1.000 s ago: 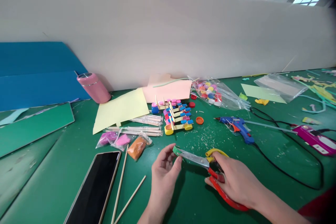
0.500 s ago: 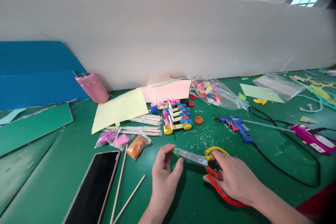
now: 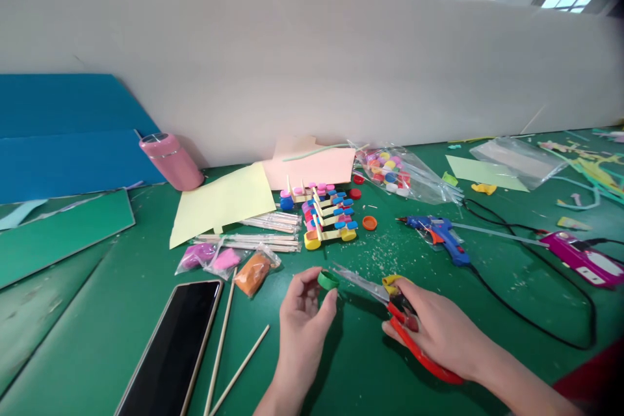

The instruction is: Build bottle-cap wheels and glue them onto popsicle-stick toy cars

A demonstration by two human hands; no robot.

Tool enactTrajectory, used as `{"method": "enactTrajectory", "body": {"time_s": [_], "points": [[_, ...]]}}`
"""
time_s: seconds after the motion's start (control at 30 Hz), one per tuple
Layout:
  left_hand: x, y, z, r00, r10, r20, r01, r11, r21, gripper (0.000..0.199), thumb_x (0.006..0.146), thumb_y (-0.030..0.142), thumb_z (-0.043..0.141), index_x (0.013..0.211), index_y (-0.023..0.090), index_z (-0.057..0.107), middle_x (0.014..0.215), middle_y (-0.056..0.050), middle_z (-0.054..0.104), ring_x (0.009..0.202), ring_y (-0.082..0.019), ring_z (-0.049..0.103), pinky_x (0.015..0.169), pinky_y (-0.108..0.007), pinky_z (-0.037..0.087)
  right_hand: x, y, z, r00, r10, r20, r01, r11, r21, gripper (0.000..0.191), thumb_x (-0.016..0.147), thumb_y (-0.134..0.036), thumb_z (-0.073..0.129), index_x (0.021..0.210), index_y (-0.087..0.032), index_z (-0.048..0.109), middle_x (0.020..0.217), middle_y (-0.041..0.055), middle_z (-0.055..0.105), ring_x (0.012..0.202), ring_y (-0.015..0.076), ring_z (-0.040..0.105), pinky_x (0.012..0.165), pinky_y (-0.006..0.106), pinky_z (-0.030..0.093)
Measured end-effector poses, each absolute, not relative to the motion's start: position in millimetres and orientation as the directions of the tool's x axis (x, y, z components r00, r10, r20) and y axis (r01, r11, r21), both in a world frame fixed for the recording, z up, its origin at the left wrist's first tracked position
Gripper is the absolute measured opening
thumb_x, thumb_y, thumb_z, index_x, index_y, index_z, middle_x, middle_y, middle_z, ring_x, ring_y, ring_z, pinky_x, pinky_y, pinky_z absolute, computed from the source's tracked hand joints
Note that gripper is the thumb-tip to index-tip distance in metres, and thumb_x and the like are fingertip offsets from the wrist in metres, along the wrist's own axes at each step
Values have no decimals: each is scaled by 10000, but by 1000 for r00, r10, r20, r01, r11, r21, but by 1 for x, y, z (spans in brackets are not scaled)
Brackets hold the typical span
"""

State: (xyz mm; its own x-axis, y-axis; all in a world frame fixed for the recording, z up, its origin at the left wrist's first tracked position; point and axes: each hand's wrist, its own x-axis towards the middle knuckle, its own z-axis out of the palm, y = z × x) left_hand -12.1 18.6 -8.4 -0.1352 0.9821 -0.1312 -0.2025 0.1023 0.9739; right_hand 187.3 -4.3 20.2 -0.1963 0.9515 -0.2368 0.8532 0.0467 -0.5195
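Between the thumb and forefinger of my left hand (image 3: 307, 312) is a small green bottle cap (image 3: 328, 280), held just above the table. My right hand (image 3: 433, 325) grips scissors (image 3: 407, 331) with red and yellow handles. Their blades point left toward the cap, with the tips close to its right side. Beyond my hands stand small wheeled figures made of sticks, coloured caps and clothespin-like pieces (image 3: 331, 218). An orange cap (image 3: 369, 223) lies to the right of them, and white crumbs are scattered nearby.
A blue glue gun (image 3: 439, 234) with a black cord lies at right, near a magenta device (image 3: 582, 257). A phone (image 3: 170, 348), wooden sticks (image 3: 241, 367) and bagged orange clay (image 3: 253, 273) are at left. A bag of caps (image 3: 394, 172) and a pink bottle (image 3: 171, 161) stand farther back.
The scissor blades have moved right, away from the green cap, which now shows more fully in my left hand. My left hand has shifted slightly left.
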Motion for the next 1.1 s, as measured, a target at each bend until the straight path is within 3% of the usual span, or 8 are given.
{"method": "enactTrajectory", "body": {"time_s": [0.13,0.33,0.57,0.9,1.1], "points": [[-12,19,-8,-138,979,-150,-220,118,968,336,647,261,681,956,179,576,917,-55,628,840,-169,594,695,-248,479,185,-6,22,-226,945,-238,869,85,-487,298,750,-504,531,814,-228,439,681,-3,604,553,173,546,473,249,316],[-12,20,-10,-165,984,-70,-160,43,986,312,619,237,685,915,182,602,948,-57,617,883,-183,585,755,-263,470,181,-4,23,-232,947,-222,889,114,-443,312,750,-522,521,814,-227,442,709,6,600,595,190,555,491,259,324],[-11,20,-11,-127,987,-98,-148,79,986,333,651,250,677,959,183,572,988,-65,596,940,-195,564,770,-272,466,181,-2,24,-218,952,-213,912,122,-391,331,756,-541,508,746,-222,422,608,-8,588,522,189,543,458,258,278],[-15,20,-13,-68,985,-159,-240,138,961,331,656,244,690,963,185,578,943,-43,623,884,-157,572,717,-219,463,185,-1,17,-182,952,-245,871,40,-490,308,784,-525,483,743,-234,390,595,-27,563,523,173,516,470,247,305],[-10,20,-2,-88,981,-173,-362,130,923,292,647,182,697,919,199,592,861,-5,635,814,-118,583,706,-195,457,189,-2,17,-175,952,-249,842,13,-539,254,805,-473,478,866,-241,396,627,-42,542,542,161,517,490,242,332]]}}
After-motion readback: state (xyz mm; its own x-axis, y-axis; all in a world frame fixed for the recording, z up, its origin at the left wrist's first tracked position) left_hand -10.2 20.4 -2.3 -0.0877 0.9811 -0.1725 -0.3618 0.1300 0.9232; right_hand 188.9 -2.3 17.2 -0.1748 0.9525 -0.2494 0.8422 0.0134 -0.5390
